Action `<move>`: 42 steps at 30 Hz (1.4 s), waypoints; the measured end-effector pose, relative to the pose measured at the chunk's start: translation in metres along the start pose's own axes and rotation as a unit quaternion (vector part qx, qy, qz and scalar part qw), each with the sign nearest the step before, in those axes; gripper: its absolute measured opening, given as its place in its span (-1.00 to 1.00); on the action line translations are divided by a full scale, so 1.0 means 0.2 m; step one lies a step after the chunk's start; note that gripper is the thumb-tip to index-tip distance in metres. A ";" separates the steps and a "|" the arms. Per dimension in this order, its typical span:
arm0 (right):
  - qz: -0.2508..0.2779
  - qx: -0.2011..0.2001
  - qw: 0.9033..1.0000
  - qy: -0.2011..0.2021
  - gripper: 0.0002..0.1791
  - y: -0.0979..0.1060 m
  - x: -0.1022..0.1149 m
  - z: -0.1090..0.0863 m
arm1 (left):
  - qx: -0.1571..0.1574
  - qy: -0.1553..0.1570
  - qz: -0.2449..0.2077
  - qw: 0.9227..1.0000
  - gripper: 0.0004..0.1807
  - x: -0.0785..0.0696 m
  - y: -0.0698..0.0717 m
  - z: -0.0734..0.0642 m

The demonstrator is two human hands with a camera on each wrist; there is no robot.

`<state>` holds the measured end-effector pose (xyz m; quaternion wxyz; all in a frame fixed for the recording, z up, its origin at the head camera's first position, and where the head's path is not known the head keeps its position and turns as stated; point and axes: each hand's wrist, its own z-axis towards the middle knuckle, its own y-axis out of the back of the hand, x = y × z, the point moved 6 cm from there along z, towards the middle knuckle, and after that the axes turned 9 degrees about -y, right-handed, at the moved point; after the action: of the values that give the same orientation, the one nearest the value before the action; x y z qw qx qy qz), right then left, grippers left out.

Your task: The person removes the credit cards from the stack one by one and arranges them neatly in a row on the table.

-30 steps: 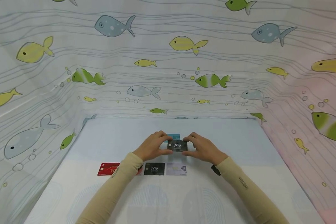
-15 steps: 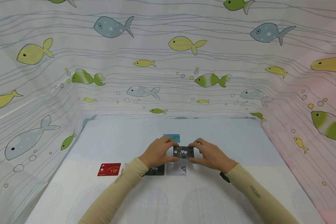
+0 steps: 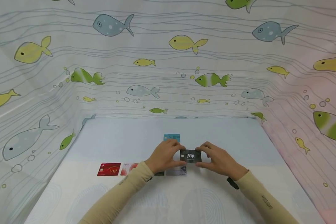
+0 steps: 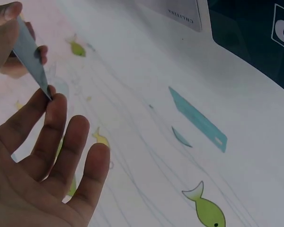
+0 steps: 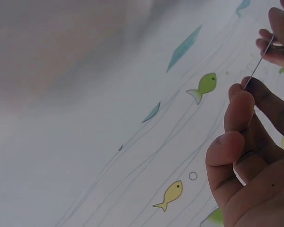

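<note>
A black card with "Vip" in white letters (image 3: 190, 156) is held face toward the head camera, above the table. My left hand (image 3: 165, 156) pinches its left end between thumb and fingertips. At the opposite end my right hand (image 3: 219, 160) does the same. From the left wrist view the card (image 4: 31, 56) appears tilted, a fingertip at its lower corner. Its thin edge (image 5: 259, 61) shows in the right wrist view. Close below the left hand lie a pale lilac card (image 3: 179, 171) and another black card (image 3: 159, 173), both partly covered by that hand and wrist.
A red VIP card (image 3: 109, 169) and a white card with red-pink shapes (image 3: 128, 168) continue the row leftward. Behind the left hand lies a blue card (image 3: 172, 137). Fish-printed cloth (image 3: 168, 71) hangs around the back and sides of the white table (image 3: 123, 133).
Both hands have moved right and toward the body with the black card. The blue card has come into fuller view, while the left hand and forearm now cover parts of the row.
</note>
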<state>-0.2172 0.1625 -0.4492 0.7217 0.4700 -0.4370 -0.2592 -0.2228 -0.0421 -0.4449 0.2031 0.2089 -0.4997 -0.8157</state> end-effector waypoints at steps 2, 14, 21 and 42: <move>0.000 -0.003 1.000 -0.001 -0.41 0.00 -0.01 -0.01 | -0.002 -0.007 0.003 1.000 -0.41 -0.01 -0.01 0.01; 0.008 0.018 0.999 -0.037 -0.39 -0.02 -0.10 -0.07 | 0.033 0.013 0.016 0.999 -0.41 -0.06 -0.11 0.04; 0.013 0.021 0.999 -0.038 -0.41 -0.02 -0.15 -0.11 | 0.045 0.033 -0.001 0.998 -0.39 -0.07 -0.16 0.07; -0.002 0.041 0.998 -0.039 -0.40 -0.11 -0.21 -0.16 | 0.143 0.046 0.042 0.988 -0.41 -0.14 -0.28 0.07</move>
<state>-0.2094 0.2009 -0.4909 0.6838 0.4898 -0.4742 -0.2601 -0.2137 0.0077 -0.4858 0.2276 0.2518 -0.6099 -0.7161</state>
